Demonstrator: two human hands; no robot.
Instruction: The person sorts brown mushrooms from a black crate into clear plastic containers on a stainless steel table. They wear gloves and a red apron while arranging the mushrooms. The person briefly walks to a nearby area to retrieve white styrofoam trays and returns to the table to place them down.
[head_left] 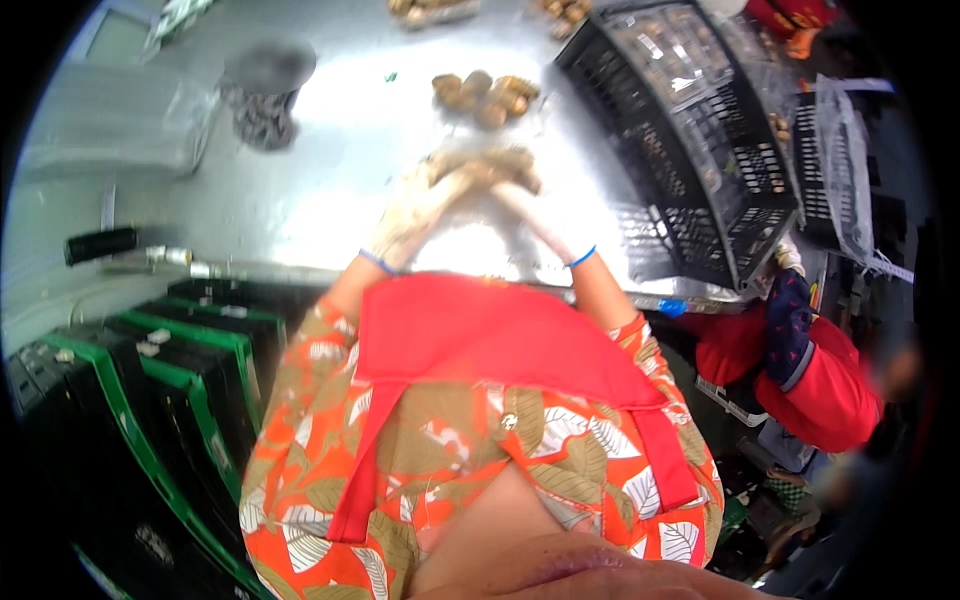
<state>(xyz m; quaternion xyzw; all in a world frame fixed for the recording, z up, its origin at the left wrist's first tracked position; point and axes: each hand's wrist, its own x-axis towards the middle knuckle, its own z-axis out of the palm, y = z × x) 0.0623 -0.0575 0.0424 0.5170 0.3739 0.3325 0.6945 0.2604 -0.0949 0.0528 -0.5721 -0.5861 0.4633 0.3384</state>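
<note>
My left hand [418,205], in a pale, soiled glove with a blue band at the wrist, reaches onto the shiny metal table [330,200]. My right hand [528,205], gloved and banded alike, comes in from the other side. Between them, both hands are closed around a clump of brown, lumpy produce [485,160]; blur hides its exact kind. The fingertips are partly lost against it. Just beyond lies a small heap of brown and tan pieces [490,100] of similar look, apart from my hands.
Black slatted crates [680,190] stand to the right, one holding clear packs [675,60]. A blurred dark round object [268,65] sits far left by clear plastic [120,115]. Black-and-green crates [180,350] are stacked lower left. A co-worker's red-clothed arm [825,380] is at right.
</note>
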